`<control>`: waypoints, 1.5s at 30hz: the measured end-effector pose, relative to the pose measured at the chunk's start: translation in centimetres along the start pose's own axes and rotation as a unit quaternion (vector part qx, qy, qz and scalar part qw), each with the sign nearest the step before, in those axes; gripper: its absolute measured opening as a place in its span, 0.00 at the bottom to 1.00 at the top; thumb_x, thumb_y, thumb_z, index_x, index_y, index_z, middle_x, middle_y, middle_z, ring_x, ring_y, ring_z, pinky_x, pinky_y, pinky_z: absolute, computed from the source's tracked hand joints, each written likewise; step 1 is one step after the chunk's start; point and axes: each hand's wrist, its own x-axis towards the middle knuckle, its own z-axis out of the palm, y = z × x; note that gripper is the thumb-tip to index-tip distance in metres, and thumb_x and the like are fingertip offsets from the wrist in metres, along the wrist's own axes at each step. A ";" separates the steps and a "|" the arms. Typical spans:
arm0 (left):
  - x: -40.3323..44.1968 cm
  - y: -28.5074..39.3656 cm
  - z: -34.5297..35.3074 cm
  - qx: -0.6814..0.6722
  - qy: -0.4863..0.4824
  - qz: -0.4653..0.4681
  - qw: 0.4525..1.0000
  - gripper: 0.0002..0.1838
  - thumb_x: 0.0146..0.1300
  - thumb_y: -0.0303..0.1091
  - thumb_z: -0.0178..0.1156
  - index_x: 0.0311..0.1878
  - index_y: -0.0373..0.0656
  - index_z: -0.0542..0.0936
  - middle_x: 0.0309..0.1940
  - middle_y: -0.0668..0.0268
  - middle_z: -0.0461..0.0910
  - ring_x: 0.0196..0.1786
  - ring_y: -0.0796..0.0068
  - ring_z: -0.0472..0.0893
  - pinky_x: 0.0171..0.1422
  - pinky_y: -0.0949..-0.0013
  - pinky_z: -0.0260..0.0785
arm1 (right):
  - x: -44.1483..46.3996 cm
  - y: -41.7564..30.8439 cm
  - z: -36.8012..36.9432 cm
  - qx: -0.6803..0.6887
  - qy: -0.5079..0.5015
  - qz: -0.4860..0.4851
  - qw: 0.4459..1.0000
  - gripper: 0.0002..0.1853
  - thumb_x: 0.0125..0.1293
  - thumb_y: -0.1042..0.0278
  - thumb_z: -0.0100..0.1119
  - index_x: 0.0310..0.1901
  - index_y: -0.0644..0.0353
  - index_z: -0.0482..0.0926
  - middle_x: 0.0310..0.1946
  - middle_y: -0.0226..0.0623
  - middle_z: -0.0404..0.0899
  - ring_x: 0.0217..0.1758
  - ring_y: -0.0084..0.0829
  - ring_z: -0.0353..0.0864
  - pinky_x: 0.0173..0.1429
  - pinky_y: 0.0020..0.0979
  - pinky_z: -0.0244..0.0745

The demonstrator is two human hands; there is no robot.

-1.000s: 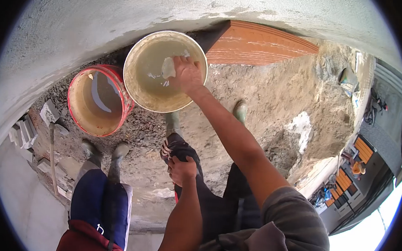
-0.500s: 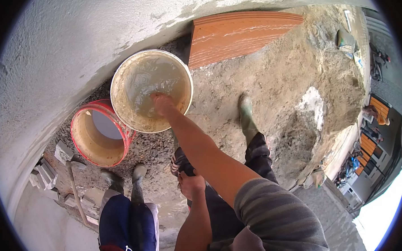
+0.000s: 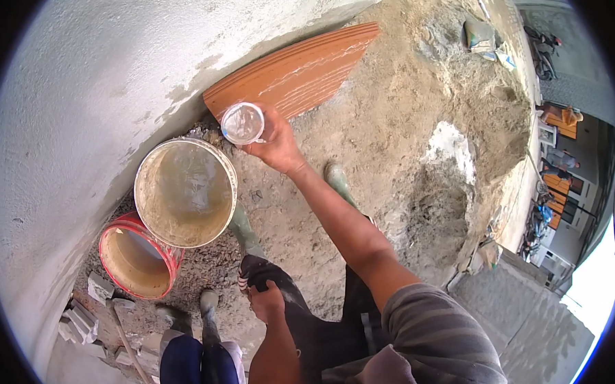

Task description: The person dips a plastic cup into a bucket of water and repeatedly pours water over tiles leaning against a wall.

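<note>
In my right hand (image 3: 277, 141) is a clear plastic cup (image 3: 242, 123), its round open rim facing me. The fingers wrap round its side, and I cannot make out how much liquid is inside. Below and left of it stands a large pale bucket (image 3: 146, 209) with cloudy water (image 3: 193, 177) in it. My left hand (image 3: 268, 303) is closed on the dark trouser leg (image 3: 286, 282) near my knee. Beside the pale bucket is a red bucket (image 3: 178, 260) with murky liquid inside.
An orange-brown ridged slab or stack (image 3: 292, 74) leans along the rough grey wall (image 3: 121, 53). Another person's legs in blue trousers (image 3: 189, 365) stand at lower left, near broken blocks (image 3: 82, 323) and a long-handled tool (image 3: 128, 342). A sack (image 3: 480, 36) lies on the dirt.
My right hand has come up out of the pale bucket's water and now holds the clear cup above the slab's near end. The left hand stays at the knee; the view has shifted.
</note>
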 end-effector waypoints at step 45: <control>-0.2 3.9 2.4 0.082 0.014 -0.013 0.996 0.36 0.65 0.55 0.60 0.71 0.41 0.74 0.73 0.53 0.70 0.66 0.47 0.79 0.70 0.49 0.73 | 17.5 -4.8 -31.2 -0.640 0.085 -0.128 0.753 0.31 0.57 0.75 0.68 0.65 0.50 0.75 0.61 0.46 0.80 0.68 0.53 0.75 0.72 0.45 0.71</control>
